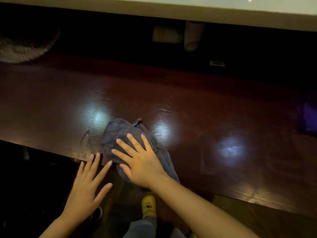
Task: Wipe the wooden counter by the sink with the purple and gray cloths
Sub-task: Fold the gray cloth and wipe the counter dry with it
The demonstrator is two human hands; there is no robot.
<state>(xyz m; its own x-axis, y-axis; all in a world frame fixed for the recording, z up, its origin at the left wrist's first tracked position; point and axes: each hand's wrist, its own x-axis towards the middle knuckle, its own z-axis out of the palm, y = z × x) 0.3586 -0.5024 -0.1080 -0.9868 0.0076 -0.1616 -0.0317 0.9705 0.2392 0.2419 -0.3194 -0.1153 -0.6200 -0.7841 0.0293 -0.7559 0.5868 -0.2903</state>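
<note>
The wiping step was on: the right hand (139,162) pressed flat, fingers straight, on the gray cloth (120,133) near the wooden counter's (197,107) front edge, the left hand (86,184) lay open beside it, and next the cloth likely needed sliding along.

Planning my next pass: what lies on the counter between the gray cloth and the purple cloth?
Nothing: between the gray cloth and purple cloth the wooden counter is bare, in the head view.
</note>
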